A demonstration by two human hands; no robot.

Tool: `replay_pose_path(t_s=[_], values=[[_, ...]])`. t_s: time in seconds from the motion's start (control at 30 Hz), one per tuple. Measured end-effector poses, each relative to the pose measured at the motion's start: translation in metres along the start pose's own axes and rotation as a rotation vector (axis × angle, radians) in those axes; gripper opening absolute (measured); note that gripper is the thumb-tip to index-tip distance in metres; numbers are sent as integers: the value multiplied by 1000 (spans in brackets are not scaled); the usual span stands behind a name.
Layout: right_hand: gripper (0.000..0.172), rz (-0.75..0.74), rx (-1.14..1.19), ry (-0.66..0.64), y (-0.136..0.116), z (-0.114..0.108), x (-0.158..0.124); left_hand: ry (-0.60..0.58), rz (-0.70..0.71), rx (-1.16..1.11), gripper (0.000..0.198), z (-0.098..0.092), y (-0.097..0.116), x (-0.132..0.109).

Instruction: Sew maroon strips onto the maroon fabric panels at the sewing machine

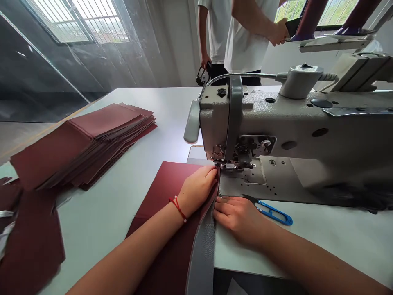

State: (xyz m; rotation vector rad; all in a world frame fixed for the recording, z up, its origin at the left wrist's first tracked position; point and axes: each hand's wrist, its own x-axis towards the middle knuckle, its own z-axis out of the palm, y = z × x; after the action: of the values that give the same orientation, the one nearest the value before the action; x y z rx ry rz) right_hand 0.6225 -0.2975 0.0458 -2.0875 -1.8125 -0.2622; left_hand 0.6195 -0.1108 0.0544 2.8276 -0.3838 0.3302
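Note:
A maroon leather-like panel (159,196) lies under the presser foot of a grey sewing machine (276,127), its right edge lined up by the needle. My left hand (198,186) is closed on this edge just in front of the foot, fingertips curled at the seam. Below it, the panel's edge curves up and shows a grey textile layer (204,246). My right hand (238,215) lies flat on the table, fingers stretched out, tips touching the grey layer's edge. Close by that hand are blue-handled thread snips (274,213), their blades partly hidden.
Stacked maroon panels (89,143) lie on the white table (172,110) at left. More maroon pieces (33,237) sit at the lower left. Behind the machine stand people in white shirts (245,45); one hand grips a dark object. Thread cones (310,20) stand at upper right.

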Motion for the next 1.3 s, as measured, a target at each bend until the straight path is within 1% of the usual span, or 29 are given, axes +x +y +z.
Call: replay_pose_path(t_s=[0.23,0.37,0.5,0.6,0.7,0.83,0.9,1.03,1.17,1.3], values=[[27,-19,-15,39,0,0,-1,-26,-26,56,16,1,2,-1],[27,-36,-6,43,0,-1,-1,-14,-14,91,17,2,3,-1],[26,-40,-13,72,-1,-2,-2,-10,-10,68,20,2,3,0],[25,-50,-24,89,1,0,-4,-32,-26,48,19,2,3,-1],[27,-55,-29,87,2,2,-5,-32,-29,27,19,3,3,-1],[22,-57,-27,88,1,1,-4,-13,-20,22,19,4,2,-1],[23,-43,-21,79,-1,-1,-2,-12,-27,28,18,4,2,-1],[26,-45,-22,77,-3,-3,0,-13,-42,70,15,3,4,-1],[27,-38,-44,71,-2,-3,1,-51,-64,140,13,4,5,3],[26,-39,-58,100,-4,-2,1,-59,-57,173,14,4,5,4]])
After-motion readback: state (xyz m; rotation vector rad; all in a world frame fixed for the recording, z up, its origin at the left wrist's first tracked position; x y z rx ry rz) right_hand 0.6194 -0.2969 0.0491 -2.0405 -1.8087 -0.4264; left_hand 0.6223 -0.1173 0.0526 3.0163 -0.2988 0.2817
